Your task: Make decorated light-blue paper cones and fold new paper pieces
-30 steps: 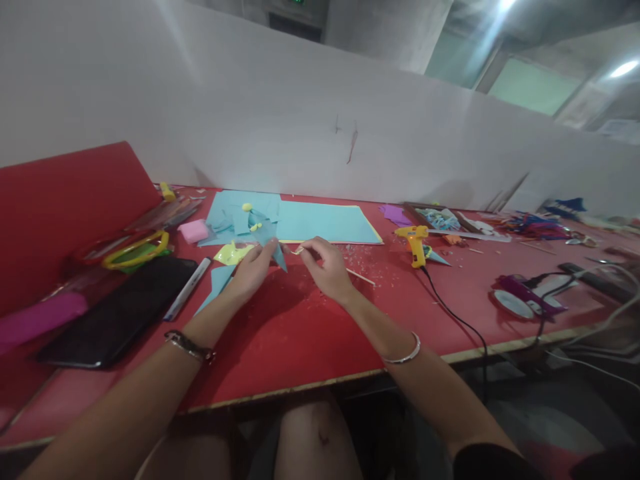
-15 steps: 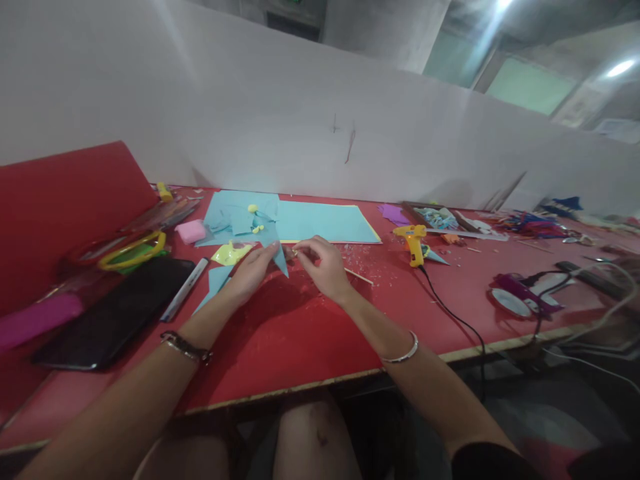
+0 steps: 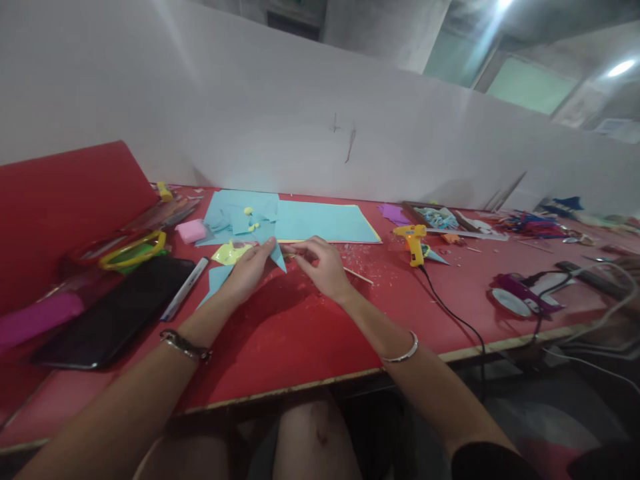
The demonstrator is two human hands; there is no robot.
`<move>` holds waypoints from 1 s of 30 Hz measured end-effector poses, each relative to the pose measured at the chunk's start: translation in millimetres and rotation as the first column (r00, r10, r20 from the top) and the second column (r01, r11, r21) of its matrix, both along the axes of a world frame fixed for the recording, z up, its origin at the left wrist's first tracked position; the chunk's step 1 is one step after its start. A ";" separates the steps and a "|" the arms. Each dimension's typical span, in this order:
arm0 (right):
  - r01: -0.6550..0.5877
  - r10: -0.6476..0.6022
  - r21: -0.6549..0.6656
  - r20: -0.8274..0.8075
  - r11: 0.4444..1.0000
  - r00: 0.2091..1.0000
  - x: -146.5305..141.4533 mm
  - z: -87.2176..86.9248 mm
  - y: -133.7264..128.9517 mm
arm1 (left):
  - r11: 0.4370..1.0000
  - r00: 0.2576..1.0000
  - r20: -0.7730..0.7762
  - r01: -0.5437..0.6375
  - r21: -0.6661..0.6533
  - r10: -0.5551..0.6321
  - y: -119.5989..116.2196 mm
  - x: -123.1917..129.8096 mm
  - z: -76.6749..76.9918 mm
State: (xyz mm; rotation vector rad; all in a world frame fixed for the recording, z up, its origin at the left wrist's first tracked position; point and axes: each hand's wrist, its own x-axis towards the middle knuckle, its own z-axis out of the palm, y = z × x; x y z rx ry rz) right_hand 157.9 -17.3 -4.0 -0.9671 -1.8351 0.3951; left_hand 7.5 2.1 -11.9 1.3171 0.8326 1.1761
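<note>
My left hand (image 3: 250, 270) pinches a pointed light-blue paper piece (image 3: 279, 257), whose tip points down toward the red table. Small yellow balls (image 3: 249, 211) show just above that hand, over the blue sheets. Close by on the right, the fingertips of my right hand (image 3: 323, 265) are pressed together near the paper; what they hold is too small to make out. Another blue paper piece (image 3: 217, 281) lies partly under my left wrist, beside a crumpled yellow piece (image 3: 231, 253).
Blue sheets (image 3: 320, 221) lie behind my hands. A yellow glue gun (image 3: 413, 243) with a black cord is on the right, near a tray of scraps (image 3: 437, 219). On the left are a black phone (image 3: 120, 313), a marker (image 3: 184, 289) and a pink block (image 3: 191, 231).
My left hand has turned slightly, and the blue paper with the yellow balls has shifted a little to the left. My right hand has barely moved.
</note>
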 end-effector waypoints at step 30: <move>-0.174 -0.077 -0.357 -0.591 0.918 0.803 -0.6 -2.3 9.1 | 0.996 0.958 -0.277 -0.084 -0.014 0.077 -6.3 0.0 9.4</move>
